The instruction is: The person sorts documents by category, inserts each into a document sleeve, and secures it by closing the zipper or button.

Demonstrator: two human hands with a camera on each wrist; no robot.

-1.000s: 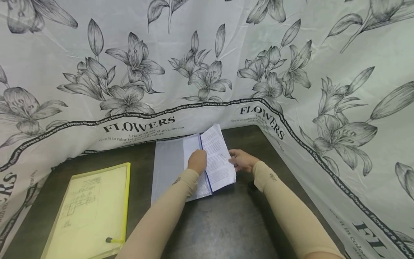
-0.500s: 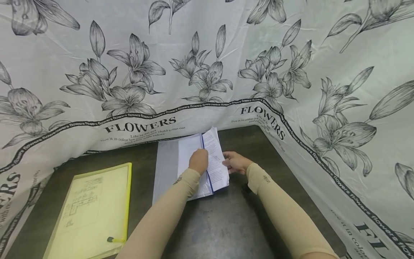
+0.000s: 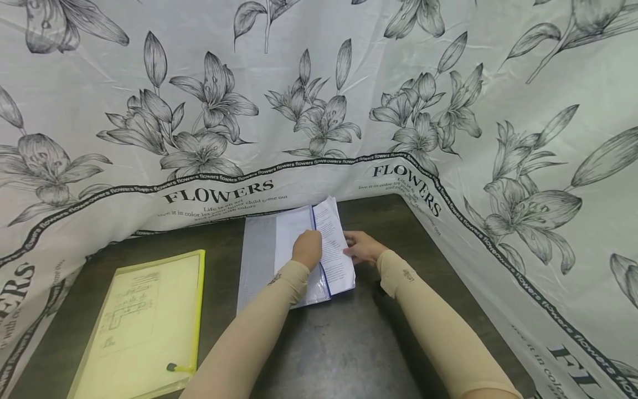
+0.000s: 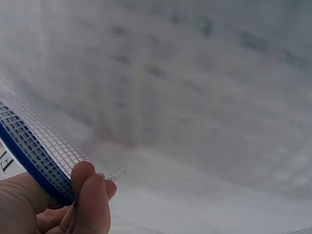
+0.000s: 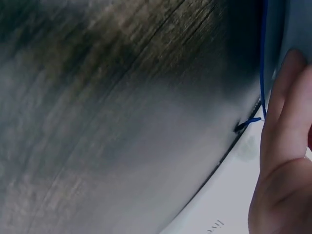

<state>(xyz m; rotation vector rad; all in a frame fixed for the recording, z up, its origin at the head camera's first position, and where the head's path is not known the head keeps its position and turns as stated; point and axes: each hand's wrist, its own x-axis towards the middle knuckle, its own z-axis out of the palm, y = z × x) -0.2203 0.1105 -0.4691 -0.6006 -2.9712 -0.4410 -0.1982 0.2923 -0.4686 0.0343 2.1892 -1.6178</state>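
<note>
At the far end of the dark table point(image 3: 349, 343), close to the corner where the flower-printed sheet point(image 3: 209, 111) hangs down on two sides, lies a clear mesh document pouch point(image 3: 261, 255) with a blue edge, and a sheaf of printed papers point(image 3: 335, 249) sticks partway out of its open side. The left hand point(image 3: 307, 249) sits on that blue edge; the left wrist view shows its fingers point(image 4: 90, 204) curled and pinching the blue-trimmed mesh rim between thumb and forefinger. The right hand point(image 3: 364, 247) is just beside it, at the right edge of the papers, thumb on top of the sheets and the other fingers point(image 5: 285, 112) lying fairly straight against the stack near the blue trim; how firmly it grips the papers cannot be told. Both forearms wear tan sleeves. Well apart, toward the near left of the table, a yellow zip folder point(image 3: 142, 327) lies flat with a drawing showing through it and its dark zip pull at the near corner.
</note>
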